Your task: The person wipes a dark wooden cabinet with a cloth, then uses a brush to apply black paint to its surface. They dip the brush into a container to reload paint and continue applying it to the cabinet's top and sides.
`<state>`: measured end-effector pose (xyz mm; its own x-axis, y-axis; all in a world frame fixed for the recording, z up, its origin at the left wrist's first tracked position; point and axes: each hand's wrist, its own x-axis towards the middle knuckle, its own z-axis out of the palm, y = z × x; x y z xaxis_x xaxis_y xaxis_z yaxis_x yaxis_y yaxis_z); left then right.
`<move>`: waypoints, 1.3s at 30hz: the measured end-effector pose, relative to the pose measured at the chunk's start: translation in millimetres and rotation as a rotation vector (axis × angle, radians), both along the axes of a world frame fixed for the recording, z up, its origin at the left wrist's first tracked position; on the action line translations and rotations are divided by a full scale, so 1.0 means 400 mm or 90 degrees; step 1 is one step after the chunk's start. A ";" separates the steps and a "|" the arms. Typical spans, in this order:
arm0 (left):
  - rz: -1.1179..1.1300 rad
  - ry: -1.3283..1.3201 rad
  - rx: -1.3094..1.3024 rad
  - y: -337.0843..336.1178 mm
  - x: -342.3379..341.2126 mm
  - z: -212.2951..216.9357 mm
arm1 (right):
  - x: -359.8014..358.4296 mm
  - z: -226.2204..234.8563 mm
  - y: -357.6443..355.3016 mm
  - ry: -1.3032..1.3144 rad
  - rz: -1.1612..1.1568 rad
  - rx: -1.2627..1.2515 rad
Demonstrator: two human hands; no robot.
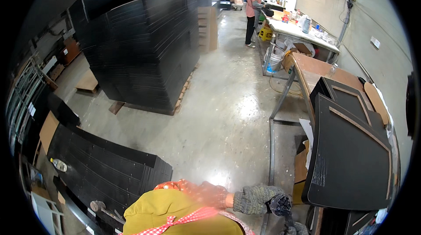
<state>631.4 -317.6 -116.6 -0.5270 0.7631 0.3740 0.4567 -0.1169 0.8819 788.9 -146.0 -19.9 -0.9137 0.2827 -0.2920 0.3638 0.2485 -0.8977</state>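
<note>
My left hand, in a grey knit glove with dark fingers, reaches across to the lower right. Its fingers look curled, and whatever they hold is lost against the dark glove. Just below it, my right hand in a grey glove is partly cut off by the lower edge, its fingers unclear. Close by on the right lies a large black panel with an angled brown strip on its face. Another black panel with a similar strip lies behind it.
Black boards are stacked at the left, with a mallet and a clear bottle on them. A tall black stack stands on a pallet. Beyond a wooden-topped table, a person in pink stands at a cluttered workbench.
</note>
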 end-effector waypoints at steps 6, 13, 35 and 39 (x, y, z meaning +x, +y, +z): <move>0.061 -0.105 -0.004 0.010 0.038 0.004 | 0.019 0.003 0.038 0.061 -0.026 -0.034; 0.036 -0.055 0.037 0.038 0.075 0.024 | 0.062 -0.122 0.125 0.067 0.049 0.058; -0.083 -0.031 -0.250 0.057 -0.227 0.100 | -0.025 -0.082 -0.115 0.265 -0.549 0.240; -0.164 -0.021 -0.165 0.076 -0.249 0.077 | -0.062 -0.060 -0.151 0.202 -0.502 0.207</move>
<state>532.0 -287.1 -85.7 -0.3138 0.9395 0.1374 0.4126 0.0047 0.9109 764.0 -206.5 -43.7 -0.4437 0.8845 0.1439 0.2839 0.2911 -0.9136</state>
